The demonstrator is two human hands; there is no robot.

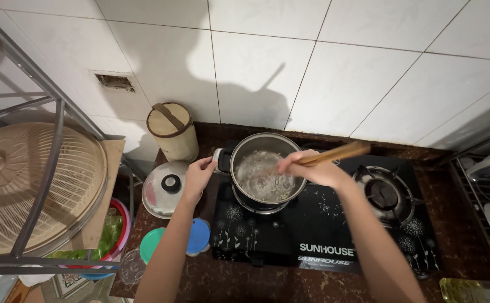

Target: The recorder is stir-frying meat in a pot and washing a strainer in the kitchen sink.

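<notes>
The glass lid [165, 196] lies off beside the gas hob [318, 224]. The left hand [198, 175] is closed around the handle of the steel pot [266, 173] on the left burner. The right hand [312, 170] grips wooden chopsticks [334, 154], stirring bubbling food; cooking looks under way, unfinished.

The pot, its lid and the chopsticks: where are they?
pot [239, 159]: head view, left steel wall.
lid [154, 193]: head view, shiny dome beside the black knob.
chopsticks [340, 152]: head view, wooden shafts beyond the right hand [312, 170].
</notes>
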